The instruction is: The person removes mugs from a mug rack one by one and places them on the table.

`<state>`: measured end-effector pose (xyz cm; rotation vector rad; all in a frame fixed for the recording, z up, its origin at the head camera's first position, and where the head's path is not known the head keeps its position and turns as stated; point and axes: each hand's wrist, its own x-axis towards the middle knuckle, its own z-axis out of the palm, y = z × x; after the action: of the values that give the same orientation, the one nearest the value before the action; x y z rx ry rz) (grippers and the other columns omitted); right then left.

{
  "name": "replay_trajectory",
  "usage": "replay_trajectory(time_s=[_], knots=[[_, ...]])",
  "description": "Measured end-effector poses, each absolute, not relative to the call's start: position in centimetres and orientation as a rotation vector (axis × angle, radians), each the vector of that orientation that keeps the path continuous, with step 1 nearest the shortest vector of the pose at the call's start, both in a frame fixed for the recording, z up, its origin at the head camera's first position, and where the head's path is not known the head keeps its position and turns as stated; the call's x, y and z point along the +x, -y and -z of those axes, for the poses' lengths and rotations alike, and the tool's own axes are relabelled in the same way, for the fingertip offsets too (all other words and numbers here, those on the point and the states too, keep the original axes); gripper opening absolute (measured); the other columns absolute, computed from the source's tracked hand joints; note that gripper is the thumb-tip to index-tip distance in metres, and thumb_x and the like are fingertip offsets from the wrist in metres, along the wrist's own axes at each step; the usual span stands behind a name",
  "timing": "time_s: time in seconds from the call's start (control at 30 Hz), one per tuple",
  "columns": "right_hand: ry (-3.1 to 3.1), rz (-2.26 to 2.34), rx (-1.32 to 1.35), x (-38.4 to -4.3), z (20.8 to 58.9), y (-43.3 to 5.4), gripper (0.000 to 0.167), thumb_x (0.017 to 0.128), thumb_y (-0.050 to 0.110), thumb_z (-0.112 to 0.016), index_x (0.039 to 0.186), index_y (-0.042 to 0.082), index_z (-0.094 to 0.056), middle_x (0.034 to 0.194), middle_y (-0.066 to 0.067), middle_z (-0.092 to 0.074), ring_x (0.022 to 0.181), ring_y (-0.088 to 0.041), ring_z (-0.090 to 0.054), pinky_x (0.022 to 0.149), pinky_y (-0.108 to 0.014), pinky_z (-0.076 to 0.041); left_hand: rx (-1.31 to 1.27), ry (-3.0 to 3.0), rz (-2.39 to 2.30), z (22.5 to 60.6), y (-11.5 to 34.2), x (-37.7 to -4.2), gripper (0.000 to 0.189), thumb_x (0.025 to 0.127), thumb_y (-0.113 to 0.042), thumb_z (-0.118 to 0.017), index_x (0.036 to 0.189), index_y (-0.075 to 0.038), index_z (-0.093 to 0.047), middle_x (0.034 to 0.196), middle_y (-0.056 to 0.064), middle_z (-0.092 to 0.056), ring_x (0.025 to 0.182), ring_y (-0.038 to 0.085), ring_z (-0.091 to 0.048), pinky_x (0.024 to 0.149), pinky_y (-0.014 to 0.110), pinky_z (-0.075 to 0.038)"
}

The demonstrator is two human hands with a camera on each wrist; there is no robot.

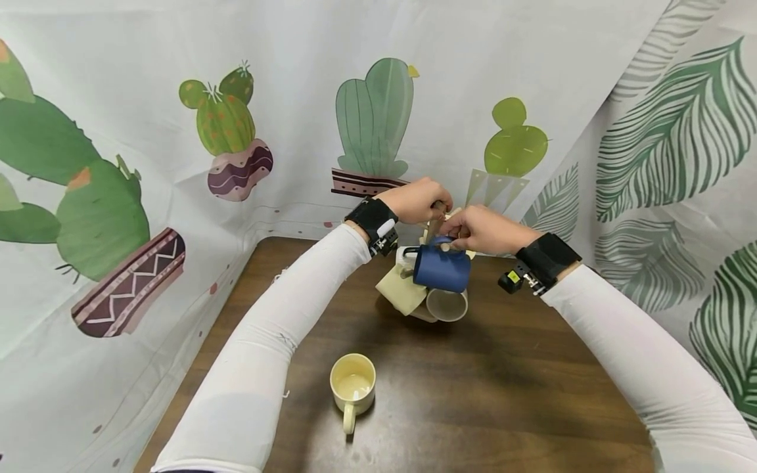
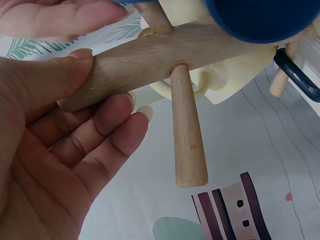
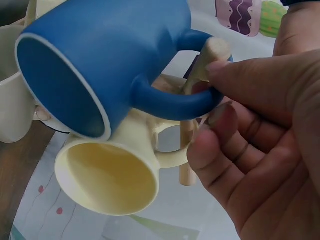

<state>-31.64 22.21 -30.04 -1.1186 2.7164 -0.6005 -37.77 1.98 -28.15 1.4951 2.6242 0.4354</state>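
Observation:
A wooden mug tree (image 2: 132, 62) carries several mugs on its pegs. My left hand (image 1: 421, 199) holds the top of its post, thumb on one side and fingers curled beneath. In the right wrist view, the blue mug (image 3: 115, 60) hangs tilted, its handle looped around a peg whose tip (image 3: 218, 48) pokes through. The thumb and fingers of my right hand (image 3: 260, 125) pinch that handle beside the peg tip. Below the blue mug is a pale yellow mug (image 3: 107, 175) on another peg. One bare peg (image 2: 189, 130) sticks out near my left fingers.
On the wooden table (image 1: 473, 407), a yellow mug (image 1: 353, 384) stands upright toward the front, handle toward me. A greyish-white mug (image 1: 447, 306) and a cream mug (image 1: 402, 290) are low on the tree. A cactus-printed cloth (image 1: 296, 131) hangs close behind.

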Motion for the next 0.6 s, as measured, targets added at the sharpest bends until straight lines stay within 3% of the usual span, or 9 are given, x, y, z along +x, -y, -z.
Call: replay_trajectory(time_s=[0.27,0.43,0.6], knots=[[-2.717,0.5,-1.147,-29.4,28.6,-22.0,0.036,0.092,0.001,-0.074,0.128,0.0,-0.072,0.093,-0.004,-0.074,0.078,-0.013,-0.061,0.073,-0.033,-0.051,1.495,-2.609,-0.432,28.1,-2.1,-37.8,0.02,0.103,-0.002,-0.056,0.103,-0.007,-0.075,0.089,0.003,-0.065,0.073,0.014,-0.049,0.077,0.027,-0.042],[-2.704,0.504,-1.178,-28.1,28.2,-22.1,0.033,0.093,0.001,-0.072,0.126,0.002,-0.073,0.087,-0.002,-0.071,0.076,-0.013,-0.058,0.074,-0.033,-0.05,1.486,-2.604,-0.442,28.1,-2.1,-37.8,0.019,0.104,-0.002,-0.055,0.102,-0.004,-0.075,0.085,0.003,-0.061,0.073,0.015,-0.047,0.076,0.028,-0.04],[-2.693,0.529,-1.163,-27.2,27.8,-22.0,0.028,0.094,0.001,-0.071,0.121,0.004,-0.075,0.096,-0.001,-0.074,0.079,-0.011,-0.062,0.075,-0.032,-0.052,1.474,-2.61,-0.426,28.3,-2.2,-37.9,0.018,0.104,-0.003,-0.056,0.102,-0.004,-0.074,0.083,0.002,-0.056,0.075,0.016,-0.047,0.076,0.028,-0.039]])
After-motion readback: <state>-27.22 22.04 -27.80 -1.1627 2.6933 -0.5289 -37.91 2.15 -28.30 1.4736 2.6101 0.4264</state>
